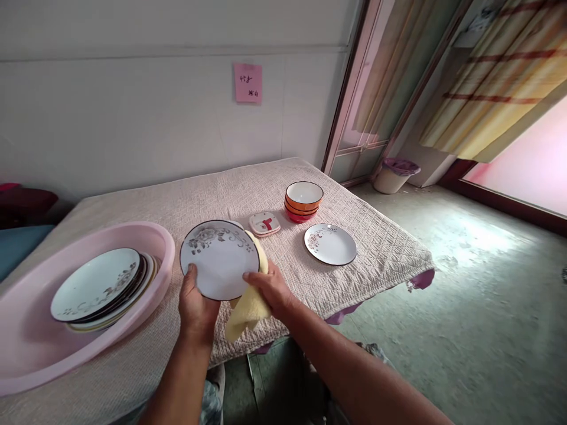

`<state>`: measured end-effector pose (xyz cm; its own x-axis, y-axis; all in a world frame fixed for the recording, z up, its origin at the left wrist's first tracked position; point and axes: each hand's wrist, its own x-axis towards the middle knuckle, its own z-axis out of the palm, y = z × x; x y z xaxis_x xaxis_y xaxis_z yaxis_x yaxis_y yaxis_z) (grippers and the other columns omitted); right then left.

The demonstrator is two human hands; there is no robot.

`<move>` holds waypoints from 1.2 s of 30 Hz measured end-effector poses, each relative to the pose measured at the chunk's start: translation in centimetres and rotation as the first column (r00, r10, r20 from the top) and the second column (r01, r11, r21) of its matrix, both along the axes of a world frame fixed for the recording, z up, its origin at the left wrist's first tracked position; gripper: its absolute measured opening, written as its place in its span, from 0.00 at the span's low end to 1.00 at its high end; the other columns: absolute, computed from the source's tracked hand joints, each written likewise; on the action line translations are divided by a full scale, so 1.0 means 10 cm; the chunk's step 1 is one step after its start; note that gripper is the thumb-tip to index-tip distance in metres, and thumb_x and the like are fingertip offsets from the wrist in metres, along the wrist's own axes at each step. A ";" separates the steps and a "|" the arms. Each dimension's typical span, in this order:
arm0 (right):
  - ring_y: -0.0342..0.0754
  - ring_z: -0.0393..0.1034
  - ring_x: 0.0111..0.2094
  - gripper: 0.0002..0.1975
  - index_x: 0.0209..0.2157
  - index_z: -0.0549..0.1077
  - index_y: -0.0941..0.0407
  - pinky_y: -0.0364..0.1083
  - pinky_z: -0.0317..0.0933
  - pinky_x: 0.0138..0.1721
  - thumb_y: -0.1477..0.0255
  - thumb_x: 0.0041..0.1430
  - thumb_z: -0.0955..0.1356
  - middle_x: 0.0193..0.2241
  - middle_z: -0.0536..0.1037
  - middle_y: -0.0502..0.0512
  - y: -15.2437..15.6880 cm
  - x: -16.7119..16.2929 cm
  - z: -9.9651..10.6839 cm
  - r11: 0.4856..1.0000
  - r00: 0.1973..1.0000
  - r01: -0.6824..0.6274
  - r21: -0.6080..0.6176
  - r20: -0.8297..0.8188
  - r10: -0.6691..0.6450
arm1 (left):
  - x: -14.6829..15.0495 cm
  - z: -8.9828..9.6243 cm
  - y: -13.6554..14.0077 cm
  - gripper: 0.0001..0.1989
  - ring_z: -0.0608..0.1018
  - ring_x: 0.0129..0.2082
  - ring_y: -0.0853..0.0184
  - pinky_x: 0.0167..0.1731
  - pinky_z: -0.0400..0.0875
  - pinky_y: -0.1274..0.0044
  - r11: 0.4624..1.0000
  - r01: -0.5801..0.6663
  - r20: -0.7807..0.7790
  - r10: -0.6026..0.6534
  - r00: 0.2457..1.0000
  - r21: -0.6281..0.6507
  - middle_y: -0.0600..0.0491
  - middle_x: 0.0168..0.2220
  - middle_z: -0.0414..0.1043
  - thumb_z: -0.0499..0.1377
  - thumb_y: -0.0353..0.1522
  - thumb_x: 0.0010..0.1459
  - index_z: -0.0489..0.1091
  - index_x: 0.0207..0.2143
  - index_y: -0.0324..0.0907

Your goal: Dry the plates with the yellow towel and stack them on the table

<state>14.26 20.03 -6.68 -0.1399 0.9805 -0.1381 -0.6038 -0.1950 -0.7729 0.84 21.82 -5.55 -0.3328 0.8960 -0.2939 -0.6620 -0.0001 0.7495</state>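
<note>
A white plate (221,260) with a dark rim and a brown flower pattern is held tilted above the table, its face toward me. My left hand (195,307) grips its lower left edge, thumb on the face and fingers behind. At the right edge, my right hand (272,289) is closed on the plate through a pale yellow cloth (250,307), which drapes behind the rim and hangs below. A matching plate (332,245) lies flat on the table to the right. Left of my hands, a stack of plates (100,283) rests in a pink basin (162,248).
Stacked orange and red bowls (303,200) and small square dishes (264,224) with a red design stand on the quilted table cover (381,254). A pink note (248,82) is on the wall behind. A waste bin (394,174) stands on the floor beyond the table.
</note>
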 end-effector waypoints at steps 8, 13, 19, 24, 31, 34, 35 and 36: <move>0.49 0.69 0.25 0.14 0.32 0.73 0.57 0.47 0.65 0.29 0.70 0.38 0.68 0.23 0.76 0.51 0.00 0.18 0.19 0.997 0.980 0.078 -0.006 0.183 -0.076 | -0.05 -0.17 0.01 0.23 0.74 0.54 0.56 0.54 0.68 0.64 0.977 0.195 0.063 -0.200 0.978 0.081 0.47 0.51 0.75 0.58 0.36 0.57 0.70 0.55 0.43; 0.47 0.68 0.24 0.12 0.30 0.73 0.57 0.46 0.64 0.28 0.73 0.37 0.69 0.22 0.75 0.49 0.07 0.51 0.25 1.000 0.969 -0.027 0.014 0.245 0.023 | -0.24 -0.06 0.06 0.19 0.76 0.50 0.55 0.51 0.70 0.65 0.962 0.207 -0.054 -0.201 0.978 0.175 0.46 0.46 0.78 0.61 0.39 0.54 0.76 0.46 0.40; 0.47 0.70 0.25 0.16 0.34 0.76 0.57 0.46 0.65 0.30 0.74 0.38 0.70 0.25 0.77 0.49 0.08 0.51 0.14 0.981 0.959 -0.193 -0.008 0.211 0.191 | -0.31 -0.02 -0.01 0.28 0.80 0.43 0.54 0.44 0.74 0.66 0.945 0.326 -0.258 -0.314 0.914 0.005 0.46 0.38 0.80 0.68 0.40 0.46 0.74 0.49 0.36; 0.48 0.71 0.26 0.18 0.38 0.76 0.58 0.46 0.66 0.30 0.72 0.41 0.71 0.27 0.78 0.51 0.08 0.50 0.16 0.983 0.973 -0.181 0.040 0.152 0.174 | -0.28 -0.07 0.01 0.23 0.80 0.43 0.57 0.46 0.74 0.67 0.970 0.243 -0.223 -0.231 0.947 0.029 0.46 0.38 0.80 0.66 0.36 0.51 0.74 0.49 0.35; 0.52 0.73 0.31 0.23 0.45 0.73 0.59 0.48 0.68 0.34 0.68 0.44 0.71 0.30 0.79 0.55 0.03 0.12 -0.02 0.996 0.995 -0.082 0.034 -0.050 0.084 | -0.02 0.02 0.01 0.18 0.78 0.49 0.59 0.52 0.70 0.66 0.997 0.049 0.165 -0.039 0.985 -0.054 0.46 0.45 0.78 0.50 0.35 0.65 0.72 0.52 0.38; 0.52 0.73 0.30 0.22 0.43 0.73 0.58 0.48 0.67 0.33 0.69 0.42 0.71 0.28 0.79 0.54 -0.02 -0.04 -0.05 0.999 0.997 -0.035 -0.014 -0.072 0.034 | 0.04 -0.03 -0.03 0.21 0.76 0.51 0.57 0.53 0.69 0.63 0.990 0.108 0.260 -0.082 0.962 -0.090 0.45 0.49 0.77 0.50 0.40 0.65 0.70 0.54 0.40; 0.52 0.73 0.30 0.22 0.42 0.73 0.58 0.48 0.67 0.33 0.69 0.41 0.70 0.27 0.79 0.54 -0.03 -0.06 -0.03 0.999 0.998 -0.022 -0.025 -0.057 0.021 | 0.04 -0.06 -0.03 0.22 0.76 0.52 0.56 0.53 0.69 0.63 0.986 0.135 0.269 -0.106 0.957 -0.093 0.44 0.50 0.76 0.51 0.39 0.64 0.70 0.55 0.39; 0.52 0.73 0.30 0.21 0.40 0.74 0.58 0.48 0.67 0.33 0.69 0.40 0.70 0.27 0.78 0.54 -0.03 -0.05 -0.01 0.999 0.999 -0.011 -0.034 -0.031 0.010 | 0.03 -0.09 -0.03 0.21 0.76 0.52 0.56 0.53 0.69 0.63 0.984 0.154 0.265 -0.126 0.956 -0.088 0.44 0.50 0.76 0.52 0.38 0.63 0.69 0.55 0.39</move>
